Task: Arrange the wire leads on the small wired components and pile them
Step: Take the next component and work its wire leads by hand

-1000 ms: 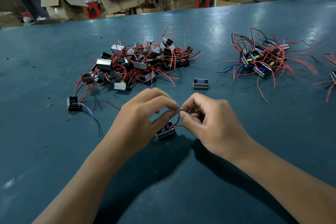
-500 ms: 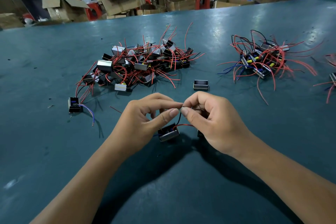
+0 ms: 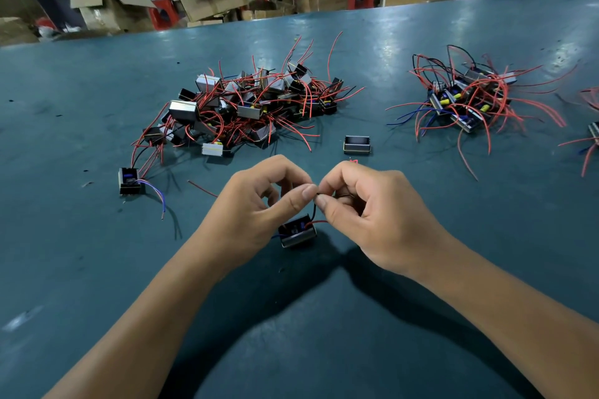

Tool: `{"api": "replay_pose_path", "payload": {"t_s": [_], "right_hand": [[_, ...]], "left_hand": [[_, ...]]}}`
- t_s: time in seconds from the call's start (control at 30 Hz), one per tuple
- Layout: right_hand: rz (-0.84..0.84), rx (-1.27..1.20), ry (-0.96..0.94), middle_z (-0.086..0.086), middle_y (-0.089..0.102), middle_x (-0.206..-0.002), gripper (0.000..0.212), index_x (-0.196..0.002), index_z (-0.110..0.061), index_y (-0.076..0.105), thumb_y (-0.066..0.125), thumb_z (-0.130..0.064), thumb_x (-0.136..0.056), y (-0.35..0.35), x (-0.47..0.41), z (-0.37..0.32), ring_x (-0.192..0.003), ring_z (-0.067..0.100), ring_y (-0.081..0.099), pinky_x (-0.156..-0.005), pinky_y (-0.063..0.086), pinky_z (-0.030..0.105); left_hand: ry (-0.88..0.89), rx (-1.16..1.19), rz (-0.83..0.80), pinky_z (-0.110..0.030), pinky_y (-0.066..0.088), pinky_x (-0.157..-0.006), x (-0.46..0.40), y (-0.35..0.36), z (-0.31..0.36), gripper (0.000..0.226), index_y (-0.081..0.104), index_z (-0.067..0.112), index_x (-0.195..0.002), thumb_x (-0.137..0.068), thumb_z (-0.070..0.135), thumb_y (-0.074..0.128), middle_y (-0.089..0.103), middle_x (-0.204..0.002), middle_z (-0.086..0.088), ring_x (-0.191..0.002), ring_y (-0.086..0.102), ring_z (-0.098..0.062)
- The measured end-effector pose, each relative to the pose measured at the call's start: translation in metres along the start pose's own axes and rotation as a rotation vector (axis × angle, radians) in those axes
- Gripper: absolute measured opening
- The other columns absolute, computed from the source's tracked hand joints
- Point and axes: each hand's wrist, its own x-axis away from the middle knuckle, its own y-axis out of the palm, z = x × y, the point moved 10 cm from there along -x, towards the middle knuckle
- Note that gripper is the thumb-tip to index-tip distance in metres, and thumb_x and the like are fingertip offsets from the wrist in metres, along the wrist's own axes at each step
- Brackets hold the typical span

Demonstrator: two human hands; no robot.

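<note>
A small black wired component [image 3: 297, 232] hangs just above the teal table [image 3: 97, 269] between my hands. My left hand [image 3: 256, 207] and my right hand [image 3: 366, 214] meet fingertip to fingertip and pinch its thin black lead above it. A red lead runs from the component under my right hand. A large tangled heap of components with red wires [image 3: 249, 107] lies behind my hands. A second heap [image 3: 470, 100] lies at the right.
A lone component with blue leads [image 3: 129, 181] sits at the left, a wireless metal frame [image 3: 356, 143] just beyond my right hand, and a loose red wire [image 3: 202, 188] near my left hand. More components show at the right edge [image 3: 591, 136]. Cardboard boxes and people stand beyond the table.
The component has shifted slightly and my pinching fingertips have closed in tighter on the black lead. The heaps have not moved.
</note>
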Motion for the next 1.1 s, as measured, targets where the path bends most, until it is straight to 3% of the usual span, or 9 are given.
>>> {"api": "replay_pose_path", "payload": {"t_s": [0.23, 0.43, 0.57, 0.63, 0.73, 0.8, 0.9, 1.0, 1.1], "right_hand": [[-0.009, 0.034, -0.022, -0.006, 0.039, -0.051, 0.012, -0.082, -0.009, 0.061, 0.066, -0.012, -0.092, 0.002, 0.000, -0.001, -0.045, 0.009, 0.029, -0.048, 0.024, 0.012], [0.169, 0.065, 0.161, -0.001, 0.058, -0.056, 0.010, -0.083, -0.021, 0.064, 0.067, -0.021, -0.092, -0.014, -0.007, 0.024, -0.047, 0.004, 0.045, -0.049, 0.038, 0.017], [0.189, -0.458, 0.452, 0.007, 0.065, -0.072, 0.015, -0.098, -0.005, 0.063, 0.056, -0.018, -0.099, -0.009, -0.006, 0.054, -0.064, 0.017, 0.067, -0.062, 0.059, 0.028], [0.213, -0.510, 0.455, 0.012, 0.070, -0.085, 0.017, -0.104, -0.004, 0.061, 0.046, -0.013, -0.103, -0.020, -0.010, 0.054, -0.079, 0.022, 0.072, -0.076, 0.061, 0.031], [0.170, -0.315, 0.338, 0.008, 0.072, -0.087, 0.025, -0.100, -0.007, 0.062, 0.040, 0.005, -0.099, -0.052, -0.016, 0.044, -0.083, 0.022, 0.071, -0.076, 0.060, 0.030], [-0.045, -0.018, 0.220, -0.001, 0.072, -0.083, 0.032, -0.095, -0.013, 0.064, 0.044, 0.012, -0.094, -0.059, -0.015, 0.032, -0.079, 0.014, 0.069, -0.072, 0.057, 0.025], [-0.362, 0.347, 0.149, -0.016, 0.070, -0.084, 0.024, -0.090, -0.027, 0.065, 0.063, -0.003, -0.092, -0.055, 0.000, 0.031, -0.075, 0.003, 0.065, -0.070, 0.045, 0.009], [-0.435, 0.463, 0.185, -0.020, 0.069, -0.082, 0.016, -0.088, -0.032, 0.063, 0.067, -0.017, -0.092, -0.062, 0.006, 0.040, -0.073, 0.000, 0.063, -0.067, 0.043, 0.008], [-0.429, 0.571, 0.434, -0.009, 0.071, -0.064, 0.022, -0.078, -0.024, 0.061, 0.059, -0.038, -0.096, -0.071, 0.013, 0.068, -0.052, 0.009, 0.064, -0.051, 0.045, 0.017]], "left_hand": [[-0.113, 0.190, -0.089, -0.017, 0.034, -0.058, 0.000, 0.010, -0.006, 0.017, 0.066, 0.019, -0.084, -0.095, 0.032, 0.063, 0.053, -0.068, 0.014, -0.063, 0.041, -0.006], [-0.138, 0.145, 0.053, -0.023, 0.041, -0.063, 0.000, 0.002, -0.012, 0.019, 0.064, 0.021, -0.084, -0.090, 0.039, 0.066, 0.056, -0.071, 0.012, -0.066, 0.049, -0.009], [0.091, -0.186, -0.099, -0.017, 0.041, -0.069, 0.003, 0.017, 0.008, 0.023, 0.061, 0.028, -0.095, -0.083, 0.031, 0.080, 0.056, -0.087, 0.013, -0.076, 0.053, -0.009], [0.129, -0.285, -0.067, -0.012, 0.037, -0.068, 0.001, 0.022, 0.010, 0.026, 0.062, 0.025, -0.098, -0.082, 0.028, 0.083, 0.052, -0.086, 0.011, -0.074, 0.049, -0.007], [0.125, -0.312, 0.035, -0.011, 0.034, -0.060, 0.000, 0.018, 0.009, 0.029, 0.057, 0.025, -0.095, -0.082, 0.028, 0.082, 0.046, -0.079, 0.013, -0.065, 0.042, -0.006], [0.109, -0.302, 0.080, -0.012, 0.033, -0.057, 0.001, 0.015, 0.006, 0.032, 0.052, 0.030, -0.093, -0.082, 0.028, 0.082, 0.043, -0.077, 0.015, -0.061, 0.039, -0.006], [0.183, -0.311, 0.070, -0.014, 0.033, -0.059, 0.003, 0.018, 0.014, 0.022, 0.060, 0.025, -0.094, -0.084, 0.024, 0.080, 0.041, -0.076, 0.014, -0.062, 0.040, -0.005], [0.242, -0.368, 0.041, -0.025, 0.043, -0.059, 0.005, 0.026, 0.021, 0.018, 0.073, 0.021, -0.104, -0.086, 0.025, 0.076, 0.042, -0.079, 0.015, -0.065, 0.044, -0.004], [0.247, -0.439, 0.033, -0.032, 0.047, -0.056, 0.006, 0.032, 0.022, 0.017, 0.076, 0.024, -0.103, -0.088, 0.030, 0.073, 0.047, -0.079, 0.015, -0.065, 0.043, -0.002]]}}
